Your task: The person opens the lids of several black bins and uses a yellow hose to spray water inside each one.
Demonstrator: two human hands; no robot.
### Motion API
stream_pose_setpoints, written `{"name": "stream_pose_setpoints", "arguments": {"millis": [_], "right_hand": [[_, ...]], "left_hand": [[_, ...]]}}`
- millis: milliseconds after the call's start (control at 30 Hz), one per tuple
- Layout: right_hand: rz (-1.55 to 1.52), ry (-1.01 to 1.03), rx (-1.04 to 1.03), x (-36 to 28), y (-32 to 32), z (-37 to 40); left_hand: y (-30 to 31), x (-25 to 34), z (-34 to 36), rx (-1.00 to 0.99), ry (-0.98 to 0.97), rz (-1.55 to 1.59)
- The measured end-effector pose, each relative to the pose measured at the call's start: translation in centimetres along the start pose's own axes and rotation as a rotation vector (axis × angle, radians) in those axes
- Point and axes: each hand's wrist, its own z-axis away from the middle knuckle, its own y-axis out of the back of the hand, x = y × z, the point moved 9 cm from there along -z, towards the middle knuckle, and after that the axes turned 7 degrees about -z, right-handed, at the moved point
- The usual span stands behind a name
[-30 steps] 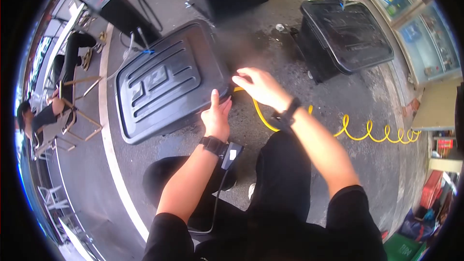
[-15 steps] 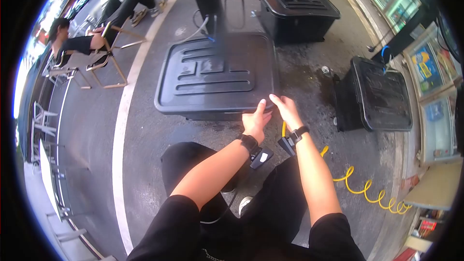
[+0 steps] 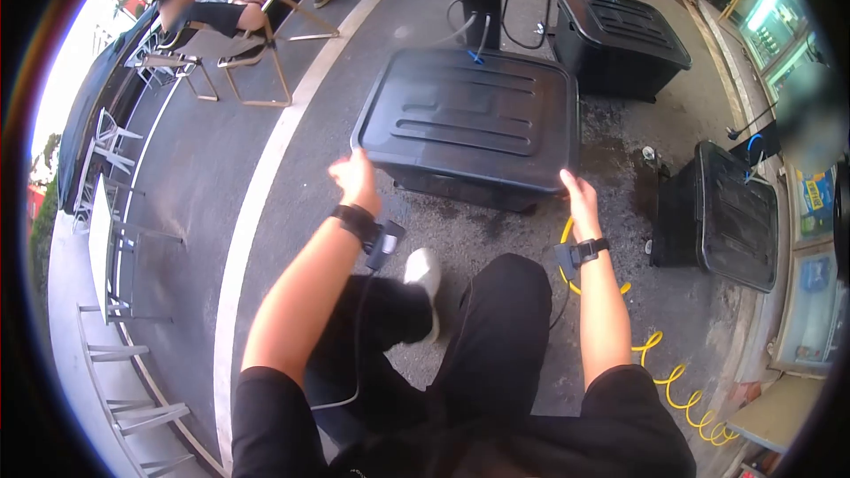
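A black lidded box (image 3: 469, 115) stands on the asphalt in front of me, with a dark post behind it. At its near left corner is my left hand (image 3: 358, 184), the thumb on the lid's edge and the other fingers partly bent. My right hand (image 3: 580, 199) is at the near right corner, its thumb along the rim and its fingers partly hidden below. Both hands seem to grip the lid's edge. Each wrist wears a black strap with a small device.
More black lidded boxes stand at the back right (image 3: 624, 31) and right (image 3: 739, 212). A coiled yellow hose (image 3: 677, 389) lies at the lower right. A person (image 3: 208, 22) sits on a chair at the upper left. A white line (image 3: 266, 177) crosses the ground.
My left hand has moved from the near right corner to the near left corner of the box. My hands are now wide apart. The view has shifted, and my feet and knees have moved.
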Motion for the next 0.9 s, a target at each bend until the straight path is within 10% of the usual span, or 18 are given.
{"name": "stream_pose_setpoints", "arguments": {"millis": [333,900], "right_hand": [[0.098,-0.04,0.094,0.0,0.7,0.8],[0.165,-0.163,0.199,-0.9,0.1,2.7]], "left_hand": [[-2.2,4.9,-5.1,-0.03,-0.907,-0.715],[-9.1,6.6,-5.0,-0.111,-1.267,-0.637]]}}
